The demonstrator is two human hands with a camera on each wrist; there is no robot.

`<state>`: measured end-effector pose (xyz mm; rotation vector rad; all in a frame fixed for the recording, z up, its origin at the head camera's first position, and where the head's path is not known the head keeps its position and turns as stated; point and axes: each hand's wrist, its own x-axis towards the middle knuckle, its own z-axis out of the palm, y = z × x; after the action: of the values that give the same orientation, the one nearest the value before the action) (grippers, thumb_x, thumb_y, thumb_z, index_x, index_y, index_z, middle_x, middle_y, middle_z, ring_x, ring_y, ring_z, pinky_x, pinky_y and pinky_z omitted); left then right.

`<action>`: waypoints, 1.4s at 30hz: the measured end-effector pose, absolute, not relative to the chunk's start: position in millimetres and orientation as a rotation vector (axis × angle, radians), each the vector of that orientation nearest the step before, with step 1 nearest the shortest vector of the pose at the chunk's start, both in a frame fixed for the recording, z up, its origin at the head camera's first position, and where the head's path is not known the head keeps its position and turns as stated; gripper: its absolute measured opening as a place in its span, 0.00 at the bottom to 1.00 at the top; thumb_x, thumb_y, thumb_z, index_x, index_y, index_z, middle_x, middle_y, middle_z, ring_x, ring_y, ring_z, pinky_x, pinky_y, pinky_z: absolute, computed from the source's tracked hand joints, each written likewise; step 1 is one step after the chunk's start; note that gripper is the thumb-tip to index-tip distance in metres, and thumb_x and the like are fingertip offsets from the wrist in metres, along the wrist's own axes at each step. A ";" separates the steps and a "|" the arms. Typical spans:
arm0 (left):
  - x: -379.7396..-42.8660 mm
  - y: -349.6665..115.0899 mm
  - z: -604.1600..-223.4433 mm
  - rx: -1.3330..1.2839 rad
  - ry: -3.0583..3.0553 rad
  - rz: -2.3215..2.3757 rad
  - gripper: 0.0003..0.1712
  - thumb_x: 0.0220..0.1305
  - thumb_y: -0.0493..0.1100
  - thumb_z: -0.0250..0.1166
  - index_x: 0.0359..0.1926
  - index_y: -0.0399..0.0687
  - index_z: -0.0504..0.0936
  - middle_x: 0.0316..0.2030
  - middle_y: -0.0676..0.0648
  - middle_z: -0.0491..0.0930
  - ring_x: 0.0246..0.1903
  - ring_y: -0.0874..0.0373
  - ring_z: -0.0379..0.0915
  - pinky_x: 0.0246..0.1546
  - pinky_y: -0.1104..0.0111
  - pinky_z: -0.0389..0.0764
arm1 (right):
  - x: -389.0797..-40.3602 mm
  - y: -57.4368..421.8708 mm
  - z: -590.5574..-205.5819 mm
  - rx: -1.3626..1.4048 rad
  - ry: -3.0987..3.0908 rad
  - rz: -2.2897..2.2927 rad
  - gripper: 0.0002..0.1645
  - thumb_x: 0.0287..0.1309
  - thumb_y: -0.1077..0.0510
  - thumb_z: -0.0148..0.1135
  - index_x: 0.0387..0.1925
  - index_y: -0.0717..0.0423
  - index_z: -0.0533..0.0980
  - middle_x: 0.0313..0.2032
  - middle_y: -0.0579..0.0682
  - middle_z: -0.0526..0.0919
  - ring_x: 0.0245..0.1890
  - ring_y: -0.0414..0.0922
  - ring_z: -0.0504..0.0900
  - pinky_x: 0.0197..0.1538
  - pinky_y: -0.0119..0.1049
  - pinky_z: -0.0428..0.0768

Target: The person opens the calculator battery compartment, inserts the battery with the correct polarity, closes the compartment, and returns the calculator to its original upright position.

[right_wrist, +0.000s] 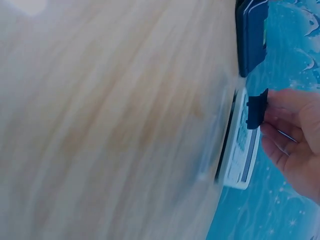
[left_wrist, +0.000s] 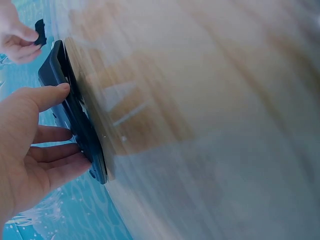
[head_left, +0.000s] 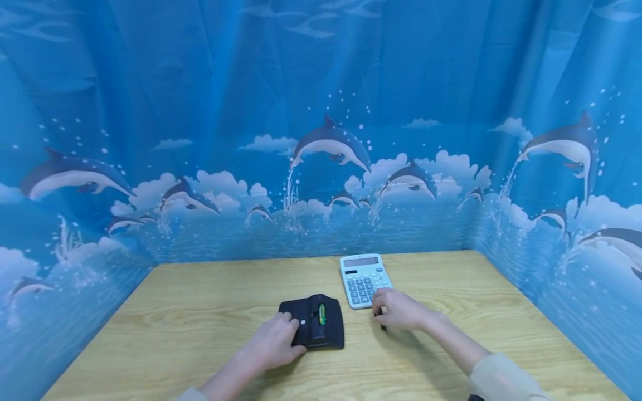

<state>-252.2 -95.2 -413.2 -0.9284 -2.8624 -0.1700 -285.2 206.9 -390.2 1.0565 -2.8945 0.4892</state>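
Observation:
A black device [head_left: 333, 329] lies on the table with its battery compartment facing up and uncovered. Inside the compartment sits a green battery [head_left: 322, 313]. My left hand [head_left: 273, 341] holds the device by its left side, thumb at the near edge and fingers across the top, as the left wrist view shows too. Off to the right, my right hand [head_left: 401, 310] pinches a small black battery cover [right_wrist: 257, 110] with little tabs along one edge. That hand is above the table and overlaps the lower right corner of a light blue calculator [head_left: 358, 278] in the head view.
The calculator stays keys up on the wooden table [head_left: 200, 312], behind and to the right of the black device. A blue curtain [head_left: 241, 100] printed with dolphins encloses the table at the back and both sides.

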 end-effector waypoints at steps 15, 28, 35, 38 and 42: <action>-250.7 -97.1 -414.8 -0.969 -2.812 -0.174 0.22 0.49 0.54 0.70 0.32 0.39 0.78 0.25 0.50 0.69 0.28 0.59 0.66 0.31 0.65 0.75 | -291.7 153.8 -376.4 1.105 -2.772 0.575 0.05 0.51 0.62 0.66 0.32 0.59 0.82 0.34 0.44 0.78 0.37 0.43 0.77 0.42 0.39 0.75; -251.9 -96.3 -413.0 -0.941 -2.850 -0.164 0.23 0.49 0.55 0.70 0.33 0.40 0.79 0.27 0.49 0.70 0.28 0.59 0.67 0.31 0.65 0.75 | -298.6 124.9 -368.8 1.103 -2.768 0.510 0.03 0.49 0.60 0.67 0.28 0.56 0.81 0.36 0.46 0.78 0.39 0.45 0.77 0.45 0.39 0.75; -251.4 -97.7 -414.1 -0.955 -2.814 -0.158 0.22 0.48 0.55 0.70 0.32 0.40 0.78 0.25 0.50 0.69 0.27 0.60 0.66 0.30 0.66 0.74 | -302.7 114.5 -370.9 1.093 -2.821 0.544 0.03 0.51 0.59 0.66 0.29 0.54 0.82 0.37 0.44 0.77 0.40 0.42 0.76 0.44 0.36 0.75; -251.3 -97.9 -414.4 -0.963 -2.799 -0.139 0.22 0.49 0.55 0.70 0.31 0.40 0.78 0.25 0.51 0.68 0.27 0.60 0.65 0.29 0.66 0.73 | -304.4 111.6 -372.0 1.091 -2.835 0.541 0.03 0.51 0.58 0.66 0.30 0.54 0.82 0.38 0.45 0.77 0.41 0.42 0.75 0.45 0.35 0.75; -251.0 -97.9 -414.0 -0.971 -2.793 -0.106 0.22 0.50 0.56 0.69 0.31 0.41 0.77 0.26 0.50 0.69 0.27 0.59 0.66 0.29 0.67 0.73 | -306.2 109.8 -373.9 1.080 -2.841 0.508 0.04 0.51 0.57 0.67 0.30 0.53 0.82 0.38 0.44 0.77 0.41 0.42 0.75 0.45 0.35 0.75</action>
<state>-251.0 -97.9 -414.0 -0.9714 -2.7932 -0.1058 -306.2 109.8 -373.9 1.0800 -2.8406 0.5076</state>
